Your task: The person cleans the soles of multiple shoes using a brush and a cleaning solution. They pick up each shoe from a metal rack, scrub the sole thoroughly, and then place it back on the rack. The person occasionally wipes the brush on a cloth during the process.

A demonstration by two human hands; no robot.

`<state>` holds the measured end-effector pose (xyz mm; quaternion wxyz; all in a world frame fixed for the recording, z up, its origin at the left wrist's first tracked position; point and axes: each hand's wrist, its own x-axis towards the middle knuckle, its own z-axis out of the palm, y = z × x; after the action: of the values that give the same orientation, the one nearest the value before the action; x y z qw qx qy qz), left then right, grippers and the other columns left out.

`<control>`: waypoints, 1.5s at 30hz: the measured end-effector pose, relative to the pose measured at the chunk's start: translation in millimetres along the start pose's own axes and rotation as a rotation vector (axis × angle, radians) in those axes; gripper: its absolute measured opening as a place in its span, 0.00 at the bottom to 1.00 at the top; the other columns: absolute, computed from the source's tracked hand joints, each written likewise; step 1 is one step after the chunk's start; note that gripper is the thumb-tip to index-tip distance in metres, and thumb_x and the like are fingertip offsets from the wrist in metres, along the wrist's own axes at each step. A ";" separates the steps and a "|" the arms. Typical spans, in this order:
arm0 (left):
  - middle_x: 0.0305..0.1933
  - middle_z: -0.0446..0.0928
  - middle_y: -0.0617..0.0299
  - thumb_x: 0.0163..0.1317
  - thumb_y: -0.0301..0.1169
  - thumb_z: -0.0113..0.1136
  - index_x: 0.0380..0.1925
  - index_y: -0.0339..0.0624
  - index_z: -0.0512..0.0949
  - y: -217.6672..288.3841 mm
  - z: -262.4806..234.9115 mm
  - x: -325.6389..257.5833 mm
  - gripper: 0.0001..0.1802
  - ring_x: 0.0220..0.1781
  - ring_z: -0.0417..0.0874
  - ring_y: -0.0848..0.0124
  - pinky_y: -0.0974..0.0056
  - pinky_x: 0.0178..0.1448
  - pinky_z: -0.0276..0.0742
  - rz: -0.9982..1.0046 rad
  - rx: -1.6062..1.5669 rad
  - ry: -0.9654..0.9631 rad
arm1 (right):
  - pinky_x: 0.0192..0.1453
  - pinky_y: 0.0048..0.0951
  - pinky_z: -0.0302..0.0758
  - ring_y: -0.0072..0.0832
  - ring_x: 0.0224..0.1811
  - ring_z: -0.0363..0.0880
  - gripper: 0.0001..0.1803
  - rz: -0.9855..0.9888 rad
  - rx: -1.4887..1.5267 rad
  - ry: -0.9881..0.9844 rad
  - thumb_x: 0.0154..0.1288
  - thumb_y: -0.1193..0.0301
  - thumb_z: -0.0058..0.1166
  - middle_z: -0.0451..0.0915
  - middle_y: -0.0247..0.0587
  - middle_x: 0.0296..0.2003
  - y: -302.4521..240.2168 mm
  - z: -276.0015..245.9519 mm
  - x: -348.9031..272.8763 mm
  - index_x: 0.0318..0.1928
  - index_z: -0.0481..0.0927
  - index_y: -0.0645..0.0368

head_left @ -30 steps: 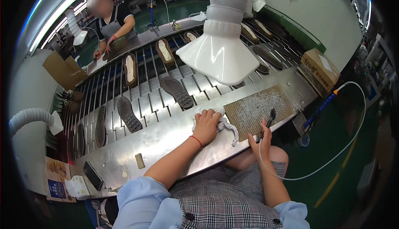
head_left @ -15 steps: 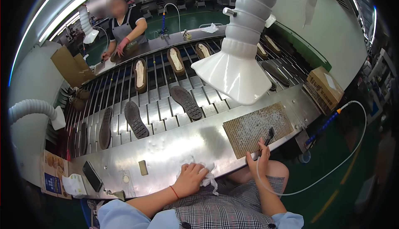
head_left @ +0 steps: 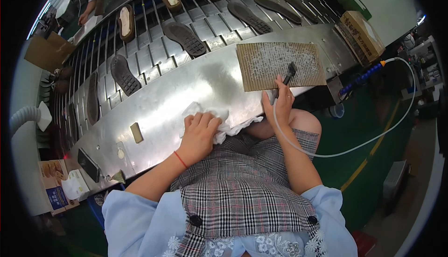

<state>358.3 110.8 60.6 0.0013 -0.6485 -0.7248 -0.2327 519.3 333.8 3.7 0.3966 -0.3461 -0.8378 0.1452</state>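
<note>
The white cloth (head_left: 224, 128) is soft and crumpled, bunched under your left hand (head_left: 198, 135) at the near edge of the smooth metal worktop (head_left: 163, 103), with one thin tail trailing right along that edge. The cardboard sheet (head_left: 252, 72) is tan, ribbed and roughly rectangular, whitish across its middle, and the bristly head of the black brush (head_left: 291, 68) is over it. Past the worktop's far edge, dark soles (head_left: 184, 39) with blocky tread lie on the slatted metal conveyor (head_left: 151, 54). You have a band of shiny metal between cloth and cardboard, and another on the left as far as the small tan block (head_left: 136, 133); on the right, the thin white tube (head_left: 345, 154) loops widely out beyond the worktop. Your left hand is palm down, its bent fingers closed on the cloth, though its palm side is hidden; your right hand (head_left: 279, 102) points upward at the cardboard's near edge, thumb and fingers clamped on the brush's handle
</note>
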 end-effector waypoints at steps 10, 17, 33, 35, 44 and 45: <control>0.45 0.74 0.59 0.53 0.25 0.58 0.46 0.46 0.75 -31.3 23.4 54.6 0.18 0.50 0.73 0.59 0.53 0.56 0.59 -0.014 0.045 0.116 | 0.67 0.47 0.56 0.52 0.62 0.70 0.26 -0.073 -0.034 0.038 0.57 0.73 0.58 0.72 0.53 0.65 0.2 3.4 -4.3 0.58 0.70 0.62; 0.45 0.73 0.58 0.56 0.26 0.57 0.45 0.46 0.75 -45.7 29.8 92.0 0.15 0.51 0.72 0.58 0.52 0.56 0.60 -0.033 0.050 0.127 | 0.67 0.47 0.56 0.52 0.62 0.69 0.26 -0.082 -0.031 0.015 0.57 0.73 0.58 0.71 0.53 0.66 -0.1 5.1 -2.1 0.57 0.70 0.62; 0.41 0.74 0.60 0.58 0.27 0.53 0.39 0.48 0.75 -92.3 48.1 163.7 0.08 0.49 0.73 0.60 0.52 0.54 0.60 -0.119 0.236 0.292 | 0.67 0.46 0.56 0.50 0.62 0.70 0.26 -0.095 -0.047 0.003 0.57 0.74 0.58 0.71 0.51 0.66 -11.2 7.4 -4.9 0.58 0.71 0.62; 0.41 0.74 0.61 0.59 0.28 0.54 0.39 0.48 0.75 -92.0 52.0 177.4 0.08 0.49 0.73 0.60 0.51 0.54 0.60 -0.111 0.230 0.311 | 0.67 0.46 0.56 0.50 0.62 0.70 0.26 -0.096 -0.059 0.009 0.57 0.74 0.58 0.71 0.52 0.66 -11.4 7.3 -5.5 0.58 0.70 0.62; 0.43 0.74 0.60 0.50 0.26 0.59 0.46 0.48 0.78 -23.6 -22.2 -74.6 0.20 0.46 0.75 0.62 0.55 0.53 0.60 -0.148 0.190 0.048 | 0.67 0.46 0.56 0.52 0.64 0.68 0.26 -0.095 -0.071 0.005 0.59 0.73 0.57 0.71 0.53 0.65 -14.5 11.1 -7.4 0.59 0.70 0.61; 0.43 0.74 0.61 0.49 0.26 0.59 0.46 0.47 0.78 -25.0 -27.9 -101.1 0.20 0.46 0.75 0.63 0.55 0.53 0.60 -0.157 0.208 0.037 | 0.68 0.46 0.55 0.52 0.64 0.68 0.26 -0.088 -0.082 0.003 0.59 0.73 0.56 0.71 0.53 0.66 -16.0 8.3 -9.4 0.59 0.69 0.61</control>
<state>342.5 5.2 46.4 0.0636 -0.5816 -0.7935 -0.1676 509.7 316.0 1.4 0.3892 -0.3249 -0.8569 0.0926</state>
